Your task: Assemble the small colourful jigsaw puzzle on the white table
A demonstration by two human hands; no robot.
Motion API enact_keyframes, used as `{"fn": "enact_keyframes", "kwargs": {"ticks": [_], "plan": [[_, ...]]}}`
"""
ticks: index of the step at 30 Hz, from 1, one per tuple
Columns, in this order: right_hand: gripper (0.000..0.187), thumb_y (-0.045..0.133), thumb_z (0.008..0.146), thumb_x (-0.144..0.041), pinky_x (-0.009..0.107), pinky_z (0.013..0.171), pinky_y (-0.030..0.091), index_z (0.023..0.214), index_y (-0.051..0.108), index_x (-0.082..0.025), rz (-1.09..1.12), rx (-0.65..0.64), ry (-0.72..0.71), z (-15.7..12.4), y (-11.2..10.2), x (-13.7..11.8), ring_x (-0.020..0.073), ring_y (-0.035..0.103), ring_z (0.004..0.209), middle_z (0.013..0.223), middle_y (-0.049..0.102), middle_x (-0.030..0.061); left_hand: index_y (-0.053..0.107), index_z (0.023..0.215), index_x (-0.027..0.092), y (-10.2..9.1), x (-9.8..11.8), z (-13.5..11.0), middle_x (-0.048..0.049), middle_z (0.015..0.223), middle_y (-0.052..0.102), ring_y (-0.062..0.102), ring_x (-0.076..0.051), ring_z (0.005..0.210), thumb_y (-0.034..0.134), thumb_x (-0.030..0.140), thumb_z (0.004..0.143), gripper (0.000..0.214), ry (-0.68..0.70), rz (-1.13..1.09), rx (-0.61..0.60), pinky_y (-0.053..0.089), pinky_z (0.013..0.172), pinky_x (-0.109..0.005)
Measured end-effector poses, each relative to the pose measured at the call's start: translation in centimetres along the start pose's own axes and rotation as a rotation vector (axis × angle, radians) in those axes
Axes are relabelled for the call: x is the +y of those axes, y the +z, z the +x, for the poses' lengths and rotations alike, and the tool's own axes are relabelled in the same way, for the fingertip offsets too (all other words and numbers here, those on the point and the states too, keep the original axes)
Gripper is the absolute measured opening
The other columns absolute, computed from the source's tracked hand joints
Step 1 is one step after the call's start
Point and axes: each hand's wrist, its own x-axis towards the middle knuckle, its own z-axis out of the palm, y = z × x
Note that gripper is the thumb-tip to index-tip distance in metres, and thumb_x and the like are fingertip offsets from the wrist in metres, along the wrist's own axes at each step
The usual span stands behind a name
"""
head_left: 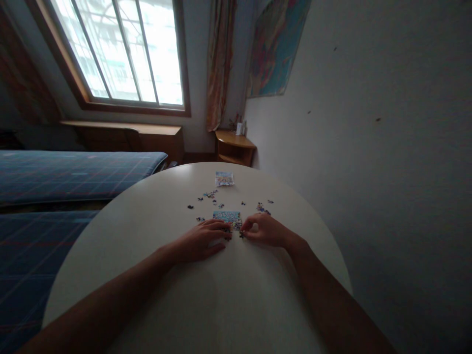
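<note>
A small, partly joined jigsaw puzzle (226, 216) lies on the round white table (147, 231). My left hand (201, 241) rests flat beside it, fingers stretched out onto the puzzle's near edge. My right hand (263, 229) is curled, its fingertips pinching a small dark puzzle piece (241, 235) at the puzzle's right corner. Several loose pieces (212, 196) are scattered beyond the puzzle, and a small cluster of pieces (263, 208) lies just past my right hand.
A small printed picture card (224, 178) lies near the table's far edge. A bed with a blue plaid cover (66, 172) stands to the left. A wooden corner shelf (235, 146) and a window (125, 49) are behind the table. A wall (368, 147) is close on the right.
</note>
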Motion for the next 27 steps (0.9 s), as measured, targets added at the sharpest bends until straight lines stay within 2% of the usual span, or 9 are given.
{"fn": "enact_keyframes", "kwargs": {"ticks": [9, 16, 18, 20, 24, 27], "plan": [[0.015, 0.070, 0.077, -0.026, 0.026, 0.071, 0.045, 0.086, 0.077, -0.018, -0.097, -0.016, -0.010, -0.1, -0.1, -0.7, 0.0157, 0.066, 0.073, 0.080, 0.075, 0.0039, 0.062, 0.128, 0.029, -0.1, 0.0, 0.0, -0.0047, 0.146, 0.051, 0.046, -0.026, 0.134, 0.058, 0.029, 0.094, 0.034, 0.001, -0.008, 0.003, 0.036, 0.114, -0.046], [0.011, 0.069, 0.078, -0.023, 0.026, 0.072, 0.047, 0.084, 0.079, -0.021, -0.058, -0.040, -0.103, -0.1, -0.1, -0.8, 0.0151, 0.065, 0.072, 0.078, 0.074, 0.0024, 0.062, 0.128, 0.029, 0.0, -0.1, -0.1, -0.0049, 0.145, 0.052, 0.047, -0.027, 0.134, 0.060, 0.027, 0.093, 0.035, 0.011, -0.027, 0.019, 0.037, 0.114, -0.048], [0.011, 0.070, 0.078, -0.024, 0.027, 0.074, 0.047, 0.084, 0.079, -0.021, -0.045, 0.011, -0.090, -0.2, -0.5, -0.5, 0.0152, 0.065, 0.073, 0.079, 0.074, 0.0028, 0.061, 0.129, 0.029, 0.1, -0.2, -0.1, -0.0051, 0.145, 0.052, 0.047, -0.026, 0.134, 0.060, 0.027, 0.093, 0.036, 0.019, -0.029, 0.026, 0.037, 0.114, -0.048], [0.013, 0.068, 0.080, -0.024, 0.027, 0.074, 0.048, 0.087, 0.078, -0.020, -0.059, 0.115, -0.031, -0.3, -1.1, 0.3, 0.0159, 0.065, 0.075, 0.080, 0.074, 0.0037, 0.061, 0.129, 0.029, 0.1, -0.2, -0.1, -0.0048, 0.145, 0.052, 0.047, -0.026, 0.134, 0.060, 0.026, 0.093, 0.036, 0.024, -0.030, 0.032, 0.036, 0.115, -0.047], [0.019, 0.062, 0.084, -0.022, 0.032, 0.078, 0.049, 0.097, 0.077, -0.020, -0.175, 0.380, 0.234, -0.6, -2.4, 3.4, 0.0190, 0.066, 0.080, 0.093, 0.075, 0.0077, 0.062, 0.127, 0.028, 0.1, -0.1, -0.1, -0.0048, 0.145, 0.053, 0.047, -0.025, 0.135, 0.059, 0.027, 0.094, 0.034, 0.019, -0.043, 0.034, 0.037, 0.114, -0.047], [0.025, 0.058, 0.087, -0.020, 0.033, 0.082, 0.050, 0.105, 0.076, -0.018, -0.237, 0.447, 0.368, -0.7, -2.6, 5.9, 0.0209, 0.067, 0.087, 0.105, 0.073, 0.0115, 0.062, 0.128, 0.028, 0.2, -0.2, -0.2, -0.0050, 0.145, 0.052, 0.046, -0.025, 0.135, 0.059, 0.027, 0.094, 0.034, 0.019, -0.049, 0.042, 0.037, 0.115, -0.046]]}}
